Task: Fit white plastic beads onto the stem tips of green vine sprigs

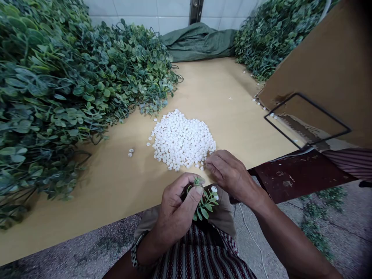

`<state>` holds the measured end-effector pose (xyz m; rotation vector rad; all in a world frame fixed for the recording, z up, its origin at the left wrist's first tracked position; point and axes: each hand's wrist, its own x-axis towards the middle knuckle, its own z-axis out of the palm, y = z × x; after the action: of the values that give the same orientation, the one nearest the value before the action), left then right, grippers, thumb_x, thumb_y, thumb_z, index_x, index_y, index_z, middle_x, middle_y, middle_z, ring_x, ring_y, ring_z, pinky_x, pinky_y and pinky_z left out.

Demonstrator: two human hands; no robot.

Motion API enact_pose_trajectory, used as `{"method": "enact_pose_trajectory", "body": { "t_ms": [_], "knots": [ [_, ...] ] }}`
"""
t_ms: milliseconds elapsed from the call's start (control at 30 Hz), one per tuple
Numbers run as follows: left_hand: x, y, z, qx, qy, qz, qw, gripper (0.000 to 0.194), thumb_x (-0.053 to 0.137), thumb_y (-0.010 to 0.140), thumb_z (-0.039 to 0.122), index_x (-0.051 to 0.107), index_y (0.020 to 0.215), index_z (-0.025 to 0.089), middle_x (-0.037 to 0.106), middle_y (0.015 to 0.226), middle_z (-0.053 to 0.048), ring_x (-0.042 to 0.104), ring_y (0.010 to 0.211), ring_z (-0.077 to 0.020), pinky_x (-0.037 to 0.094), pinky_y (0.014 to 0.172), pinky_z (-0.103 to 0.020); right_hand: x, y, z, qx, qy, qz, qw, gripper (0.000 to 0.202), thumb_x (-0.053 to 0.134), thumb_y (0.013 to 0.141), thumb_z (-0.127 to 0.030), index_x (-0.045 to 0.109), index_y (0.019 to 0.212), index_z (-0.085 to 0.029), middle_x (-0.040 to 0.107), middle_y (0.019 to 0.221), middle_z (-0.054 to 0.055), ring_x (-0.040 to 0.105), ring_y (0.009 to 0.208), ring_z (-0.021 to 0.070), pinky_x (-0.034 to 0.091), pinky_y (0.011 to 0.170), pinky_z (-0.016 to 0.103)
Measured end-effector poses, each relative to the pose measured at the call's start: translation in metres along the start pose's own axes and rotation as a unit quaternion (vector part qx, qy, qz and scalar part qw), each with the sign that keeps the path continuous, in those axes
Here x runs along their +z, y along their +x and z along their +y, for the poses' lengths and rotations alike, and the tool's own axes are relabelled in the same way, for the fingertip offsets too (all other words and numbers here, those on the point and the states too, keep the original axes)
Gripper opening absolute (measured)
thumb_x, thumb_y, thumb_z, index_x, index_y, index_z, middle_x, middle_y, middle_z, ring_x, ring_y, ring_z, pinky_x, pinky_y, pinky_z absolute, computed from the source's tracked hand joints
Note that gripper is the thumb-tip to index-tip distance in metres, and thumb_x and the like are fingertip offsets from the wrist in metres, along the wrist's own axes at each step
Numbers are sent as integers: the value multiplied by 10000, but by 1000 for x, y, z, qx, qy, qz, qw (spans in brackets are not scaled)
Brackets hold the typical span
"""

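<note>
Between the thumb and fingers of my left hand (181, 205) is a green plastic plant sprig (205, 209), held just off the front edge of the table. Small white flowers (214, 192) sit on one of its tips. My right hand (229, 172) is at the near right edge of a heap of small white round pieces (183, 141). Its fingertips are pressed together by a few loose pieces; whether one is between them is hidden.
Piles of artificial greenery (72, 85) cover the table's left side, with more greenery (270, 35) at the back right. A cardboard sheet (325, 77) leans on the right beside a black wire frame (327, 112). Green cloth (200, 42) lies along the wall.
</note>
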<state>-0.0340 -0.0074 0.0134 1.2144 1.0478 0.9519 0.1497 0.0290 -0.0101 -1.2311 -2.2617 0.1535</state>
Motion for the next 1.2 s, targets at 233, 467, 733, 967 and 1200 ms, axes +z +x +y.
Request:
{"method": "enact_pose_trajectory", "body": {
  "t_ms": [233, 467, 733, 967, 1200],
  "knots": [
    [2, -1, 3, 32, 56, -21, 998, 287, 470, 891, 296, 486, 626, 187, 455, 565, 13, 445, 552, -120, 389, 544, -234, -5, -7, -7, 90, 142, 67, 984, 109, 514, 919, -166, 539, 816, -193, 567, 756, 22, 518, 697, 153, 417, 637, 281],
    [11, 5, 11, 35, 66, -44, 996, 311, 445, 841, 254, 354, 549, 201, 421, 521, 18, 391, 494, -100, 332, 486, -239, -6, -16, -30, 240, 504, 89, 825, 239, 660, 862, -390, 576, 774, -184, 525, 685, -20, 466, 614, 110, 395, 563, 229],
    [17, 12, 9, 65, 86, -65, 992, 308, 452, 827, 224, 437, 522, 183, 383, 525, 26, 340, 498, -94, 306, 487, -243, -1, -19, -35, 276, 620, 129, 723, 266, 759, 769, -384, 599, 697, -185, 569, 624, -17, 477, 550, 107, 394, 505, 219],
    [21, 13, 9, 66, 104, -58, 991, 302, 456, 808, 202, 435, 507, 184, 385, 510, 26, 339, 488, -94, 299, 476, -243, 2, -29, -31, 256, 594, 121, 753, 184, 696, 844, -339, 629, 760, -189, 580, 658, -10, 483, 584, 111, 401, 540, 226],
    [23, 14, 8, 56, 114, -41, 991, 304, 451, 787, 190, 400, 488, 187, 346, 491, 32, 310, 474, -89, 271, 454, -238, 3, -30, -34, 243, 548, 151, 786, 156, 677, 858, -320, 625, 772, -201, 582, 675, -9, 493, 601, 120, 419, 564, 240]
  ]
}}
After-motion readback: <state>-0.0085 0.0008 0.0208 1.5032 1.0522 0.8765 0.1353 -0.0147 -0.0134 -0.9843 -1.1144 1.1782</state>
